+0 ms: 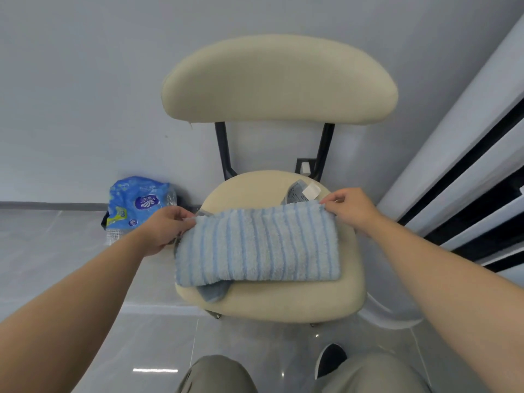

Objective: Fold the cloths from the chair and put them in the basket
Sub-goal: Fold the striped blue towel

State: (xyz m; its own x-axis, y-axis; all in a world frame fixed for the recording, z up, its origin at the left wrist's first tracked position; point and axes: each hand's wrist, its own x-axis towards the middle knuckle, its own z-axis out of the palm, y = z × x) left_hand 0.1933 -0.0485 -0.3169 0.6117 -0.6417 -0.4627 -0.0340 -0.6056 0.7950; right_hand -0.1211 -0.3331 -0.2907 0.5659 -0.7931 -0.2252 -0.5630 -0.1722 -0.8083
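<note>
A light blue striped cloth [258, 246] lies folded in half on the cream seat of the chair [286, 302]. My left hand [164, 226] pinches its far left corner and my right hand [350, 207] pinches its far right corner. Under it lies a grey-blue cloth [214, 292], peeking out at the near left. Another grey cloth with a white label [300, 191] shows at the back of the seat. No basket is in view.
The chair's cream backrest [279, 80] stands against a grey wall. A blue plastic pack [136, 205] sits on the floor to the left. A white and black unit [467, 180] runs along the right. My knees and a dark shoe [330, 360] are below.
</note>
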